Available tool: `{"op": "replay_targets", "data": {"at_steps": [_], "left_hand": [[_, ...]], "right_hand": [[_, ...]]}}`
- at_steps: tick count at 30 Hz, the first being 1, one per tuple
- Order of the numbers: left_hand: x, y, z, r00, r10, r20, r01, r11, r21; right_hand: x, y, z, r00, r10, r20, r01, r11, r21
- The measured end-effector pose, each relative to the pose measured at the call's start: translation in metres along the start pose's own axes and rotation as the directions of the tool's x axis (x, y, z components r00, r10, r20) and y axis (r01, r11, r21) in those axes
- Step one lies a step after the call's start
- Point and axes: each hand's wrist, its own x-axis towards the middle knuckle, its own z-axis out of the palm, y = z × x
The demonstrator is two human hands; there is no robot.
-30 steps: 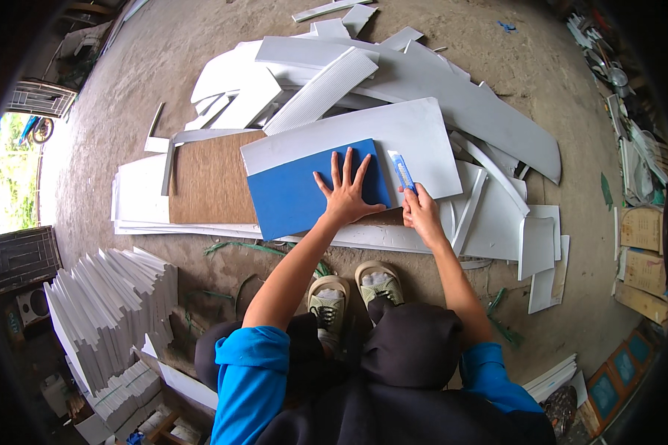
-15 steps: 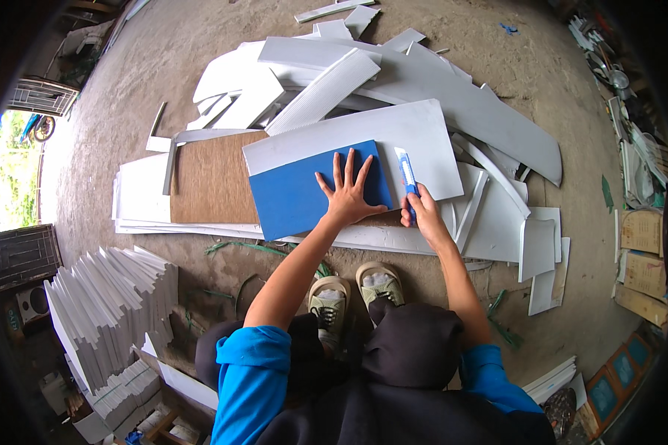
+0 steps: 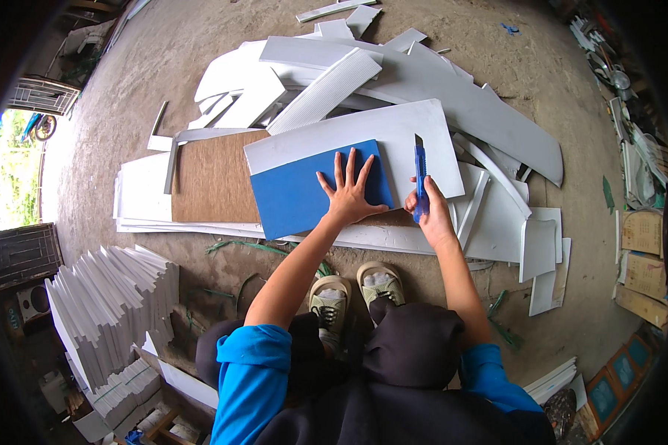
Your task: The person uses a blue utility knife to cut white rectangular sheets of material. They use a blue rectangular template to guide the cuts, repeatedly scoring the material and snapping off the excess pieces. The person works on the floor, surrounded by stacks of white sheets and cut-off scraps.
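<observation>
My left hand [image 3: 349, 194] lies flat with fingers spread on a blue rectangular board [image 3: 297, 196]. Under that board is a larger white sheet [image 3: 408, 126], which sticks out beyond its far and right edges. In my right hand [image 3: 436, 215] is a blue utility knife [image 3: 421, 178], held above the right part of the white sheet. Its dark blade is out and points away from me. A brown wooden board [image 3: 211, 178] lies partly beneath the white sheet, on a low stack of white sheets [image 3: 142, 187].
A heap of white offcuts [image 3: 304, 81] spreads over the concrete floor beyond the boards. Many cut white pieces [image 3: 111, 304] stand in a row at the near left. Green strapping [image 3: 245, 246] lies near my shoes [image 3: 330, 308]. Cardboard boxes [image 3: 643, 274] line the right side.
My right hand has shifted slightly right and turned the utility knife, so it now stands more upright and shows its narrow side. My left hand and the boards stay in place.
</observation>
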Motion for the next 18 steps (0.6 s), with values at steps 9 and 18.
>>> {"op": "replay_targets", "data": {"at_steps": [9,18], "left_hand": [[0.001,0.001,0.000,1.000,0.000,0.013,0.000,1.000,-0.004],[0.000,0.000,-0.002,0.998,-0.026,0.064,0.024,0.999,0.029]], "right_hand": [[0.007,-0.008,0.009,0.995,0.102,0.016,-0.100,0.987,-0.125],[0.015,0.002,0.014,0.999,0.030,-0.013,-0.033,0.962,-0.270]]}}
